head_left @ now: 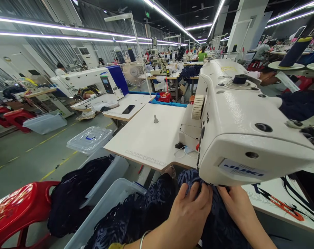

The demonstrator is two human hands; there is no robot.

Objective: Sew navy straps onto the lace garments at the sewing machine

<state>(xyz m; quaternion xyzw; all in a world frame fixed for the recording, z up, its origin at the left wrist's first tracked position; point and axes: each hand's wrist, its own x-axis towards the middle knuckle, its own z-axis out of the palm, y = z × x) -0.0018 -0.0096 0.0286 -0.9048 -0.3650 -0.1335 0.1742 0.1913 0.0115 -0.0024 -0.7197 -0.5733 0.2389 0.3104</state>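
Note:
A white sewing machine point(231, 103) marked JUKI stands over the right side of the view. Below its head, my left hand point(191, 211) has its fingers curled over a dark navy patterned fabric point(189, 178). My right hand point(238, 204) is on the other side of the same cloth, thumb and fingers closed at its edge, with the fingertips partly hidden by the machine head. Folds of the fabric run down between both wrists. The needle area is hidden behind the head.
A clear plastic bin point(105, 207) with more navy fabric sits at the lower left, beside a red stool point(24, 204). On the white table point(146, 135) lies a small grey metal piece point(156, 119). Orange-handled thread snips point(286, 205) rest at the right. A phone point(128, 109) lies farther back.

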